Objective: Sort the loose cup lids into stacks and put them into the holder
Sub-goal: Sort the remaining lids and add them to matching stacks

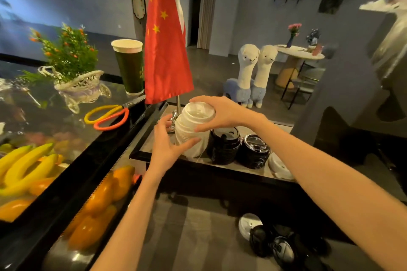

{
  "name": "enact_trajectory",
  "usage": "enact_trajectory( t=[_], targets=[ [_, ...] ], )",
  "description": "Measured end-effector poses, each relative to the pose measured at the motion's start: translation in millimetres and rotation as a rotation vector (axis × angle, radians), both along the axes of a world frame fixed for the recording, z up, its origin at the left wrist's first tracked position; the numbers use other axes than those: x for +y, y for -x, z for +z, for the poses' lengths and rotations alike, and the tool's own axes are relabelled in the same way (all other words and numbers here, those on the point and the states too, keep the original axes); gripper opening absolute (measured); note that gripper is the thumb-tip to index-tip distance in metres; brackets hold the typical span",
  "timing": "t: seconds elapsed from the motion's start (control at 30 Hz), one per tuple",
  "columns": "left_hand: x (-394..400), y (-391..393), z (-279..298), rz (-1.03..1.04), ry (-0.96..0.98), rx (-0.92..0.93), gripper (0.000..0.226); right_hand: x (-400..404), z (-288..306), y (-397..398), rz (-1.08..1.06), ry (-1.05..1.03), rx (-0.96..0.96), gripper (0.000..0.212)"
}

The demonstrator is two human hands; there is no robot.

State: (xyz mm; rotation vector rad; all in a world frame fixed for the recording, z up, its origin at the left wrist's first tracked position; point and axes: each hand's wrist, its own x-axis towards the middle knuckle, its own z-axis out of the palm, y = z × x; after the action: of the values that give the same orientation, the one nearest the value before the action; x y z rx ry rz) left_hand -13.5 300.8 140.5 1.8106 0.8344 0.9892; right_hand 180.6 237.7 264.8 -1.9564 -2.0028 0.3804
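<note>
A tall stack of white cup lids (190, 126) leans in the left part of the black-framed holder (141, 156). My right hand (217, 112) grips the top of that stack from above, thumb in front. My left hand (167, 145) cups its lower side with the fingers curled round it. Two stacks of black lids (224, 145) (253, 151) stand to the right in the holder, and a white lid (278, 166) lies beside them. On the lower grey counter lie a loose white lid (248, 224) and several loose black lids (277, 246).
A red flag (166, 46) on a metal pole stands just behind the white stack. Orange-handled scissors (110, 114), a green cup (130, 66) and a plant basket (77, 85) sit on the glass case at left, over bananas (26, 165) and oranges (103, 193).
</note>
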Motion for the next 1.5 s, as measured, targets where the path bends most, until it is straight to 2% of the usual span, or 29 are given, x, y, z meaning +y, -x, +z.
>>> enact_trajectory(
  t=[0.07, 0.2, 0.33, 0.67, 0.77, 0.83, 0.93, 1.0, 1.1, 1.17, 1.23, 1.5],
  targets=[
    [5, -7, -6, -0.038, 0.024, 0.005, 0.112, 10, -1, 1, 0.006, 0.022, 0.002, 0.088],
    [8, -9, -10, -0.047, 0.032, 0.014, 0.084, 23, 0, 5, 0.063, 0.066, -0.033, 0.084],
    [12, -5, -10, -0.087, 0.039, 0.016, 0.084, 27, -3, 3, 0.087, 0.107, -0.032, 0.080],
    [14, -1, -8, -0.121, 0.042, 0.075, 0.080, 17, -9, 4, 0.093, 0.159, 0.005, 0.086],
    [14, 0, -6, -0.133, 0.048, 0.086, 0.086, 15, -7, 5, 0.115, 0.198, -0.046, 0.095],
    [12, 4, -4, -0.132, 0.033, 0.105, 0.098, 13, -4, 6, 0.115, 0.204, -0.029, 0.108],
    [3, 12, 0, -0.039, 0.007, 0.128, 0.111, -3, -1, 7, 0.060, 0.044, 0.034, 0.110],
    [-19, 20, 3, 0.119, -0.036, 0.129, 0.099, -28, -1, 7, 0.015, -0.072, 0.072, 0.097],
    [-60, 28, 3, 0.257, -0.125, 0.016, 0.059, -78, -9, 4, -0.069, -0.211, 0.164, 0.077],
    [-87, 24, -5, 0.149, -0.087, -0.013, 0.033, -117, -24, 1, -0.147, -0.223, 0.233, 0.072],
    [-111, 15, -19, -0.014, -0.031, 0.015, 0.019, -156, -45, 0, -0.219, -0.192, 0.304, 0.073],
    [-188, -35, -105, -0.579, -0.036, 0.327, 0.015, -305, -147, 0, -0.572, -0.077, 0.472, 0.060]
  ],
)
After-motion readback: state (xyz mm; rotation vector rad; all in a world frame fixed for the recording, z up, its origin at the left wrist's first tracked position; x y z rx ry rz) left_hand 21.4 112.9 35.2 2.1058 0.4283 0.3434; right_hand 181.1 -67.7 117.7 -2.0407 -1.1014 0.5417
